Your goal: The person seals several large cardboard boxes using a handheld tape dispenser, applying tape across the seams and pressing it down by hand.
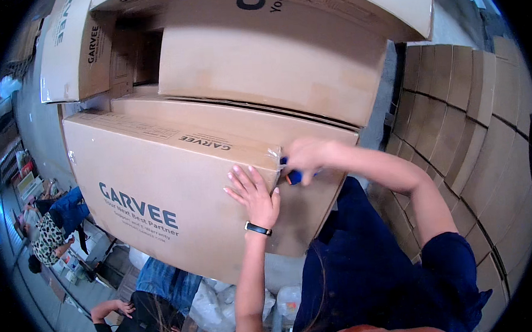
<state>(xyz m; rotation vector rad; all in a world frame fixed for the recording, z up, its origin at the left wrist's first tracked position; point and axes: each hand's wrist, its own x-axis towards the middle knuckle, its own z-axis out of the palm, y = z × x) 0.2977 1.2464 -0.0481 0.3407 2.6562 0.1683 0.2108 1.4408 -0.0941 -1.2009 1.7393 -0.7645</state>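
A long brown cardboard box (178, 187) lies in front of me, with dark print on its broad face and narrow side. My left hand (256, 196) rests on it with fingers spread, close to its right end. Just beyond that end, my right hand (306, 155) is closed around a small blue tool (295, 177) with an orange edge. Motion smears this hand, and its fingers hide much of the tool, so the kind is unclear. Clear tape (274, 155), wrinkled at the box's corner, is right beside the tool.
Larger cartons (261, 65) stand behind the box. Stacked plain boxes (447, 110) line the right side. A person in a black top and jeans (145, 313) is at the lower left, near white plastic bags (216, 310). Another person in a spotted top (46, 238) is farther left.
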